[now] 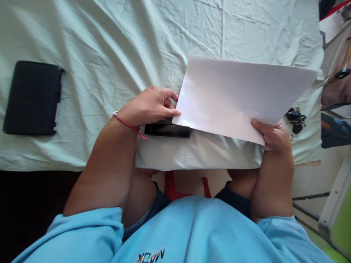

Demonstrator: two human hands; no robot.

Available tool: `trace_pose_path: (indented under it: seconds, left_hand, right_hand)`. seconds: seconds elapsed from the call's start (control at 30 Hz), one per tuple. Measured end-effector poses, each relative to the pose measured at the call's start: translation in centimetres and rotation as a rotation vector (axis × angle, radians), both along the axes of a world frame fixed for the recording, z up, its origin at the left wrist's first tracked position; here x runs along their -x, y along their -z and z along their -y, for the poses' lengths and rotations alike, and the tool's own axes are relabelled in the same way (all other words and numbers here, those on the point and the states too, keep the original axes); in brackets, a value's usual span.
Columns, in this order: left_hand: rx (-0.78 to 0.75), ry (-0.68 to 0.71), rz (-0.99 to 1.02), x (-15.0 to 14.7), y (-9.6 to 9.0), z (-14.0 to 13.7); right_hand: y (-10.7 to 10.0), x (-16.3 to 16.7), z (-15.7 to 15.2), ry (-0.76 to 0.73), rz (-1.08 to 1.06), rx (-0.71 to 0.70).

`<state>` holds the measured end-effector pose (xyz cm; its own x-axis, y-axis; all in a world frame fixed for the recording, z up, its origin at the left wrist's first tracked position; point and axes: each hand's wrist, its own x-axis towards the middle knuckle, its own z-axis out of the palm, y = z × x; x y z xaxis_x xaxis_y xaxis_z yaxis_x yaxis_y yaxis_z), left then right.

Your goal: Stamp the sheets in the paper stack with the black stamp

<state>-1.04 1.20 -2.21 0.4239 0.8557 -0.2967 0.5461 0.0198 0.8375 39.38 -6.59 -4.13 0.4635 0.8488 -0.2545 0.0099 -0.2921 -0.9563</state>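
Observation:
A blank white sheet of paper (233,95) is held up at a tilt over the cloth. My left hand (155,106) pinches its left corner between thumb and fingers. At the lower right corner, my right hand (275,135) grips the sheet with the thumb on top and the fingers hidden underneath. Below the left hand lies a black phone-like object (168,130), partly covered by the hand and the paper. A red string bracelet circles my left wrist.
A pale green wrinkled cloth (109,44) covers the table. On the left lies a black rectangular case (33,98). A bunch of keys (296,119) sits beyond my right hand, near the table's right edge. A metal-framed piece of furniture (327,208) stands at the right.

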Motion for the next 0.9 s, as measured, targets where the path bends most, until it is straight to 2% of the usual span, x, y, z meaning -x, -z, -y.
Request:
trace_pose_path:
  seconds: [0.27, 0.47, 0.67, 0.73, 0.9]
  left_hand:
    - [0.046, 0.027, 0.003, -0.2, -0.3, 0.2]
    - [0.005, 0.067, -0.05, -0.2, -0.9, 0.3]
    - [-0.024, 0.052, 0.056, 0.1, -1.4, 0.8]
    - [0.014, 0.102, 0.098, 0.2, -1.8, 0.9]
    - [0.057, 0.343, 0.101, 0.1, -2.5, 0.7]
  right_hand:
    - [-0.1, -0.8, 0.1, 0.019, 0.018, 0.02]
    - [-0.8, -0.9, 0.4, -0.007, 0.034, 0.033]
    - [-1.2, -1.3, 0.5, 0.015, 0.035, 0.061]
    - [-1.2, -1.5, 0.5, 0.017, 0.041, 0.066]
    - [-1.5, -1.7, 0.4, -0.007, 0.049, 0.109]
